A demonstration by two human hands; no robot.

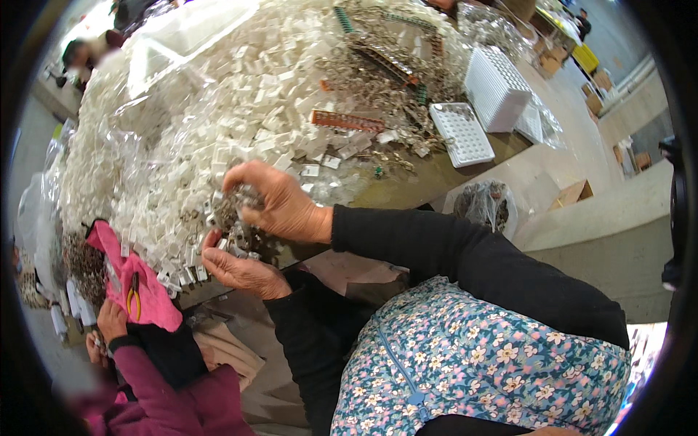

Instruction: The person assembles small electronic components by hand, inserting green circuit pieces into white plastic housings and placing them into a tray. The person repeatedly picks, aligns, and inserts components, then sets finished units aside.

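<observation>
My right hand is curled over the table edge, thumb and fingers closed around a blurred clump of small metal pieces. Just below it my left hand is cupped, its fingers bent around something small that I cannot make out. More brownish metal bits lie between and under both hands. Beside them spreads a deep heap of small white plastic parts, some of it under clear plastic film. An orange slotted strip rests on the heap's near right side.
A white tray with round holes lies by a stack of white trays. A clear bag of dark bits stands below the table edge. At left, a co-worker's hand is near a pink cloth with yellow-handled pliers.
</observation>
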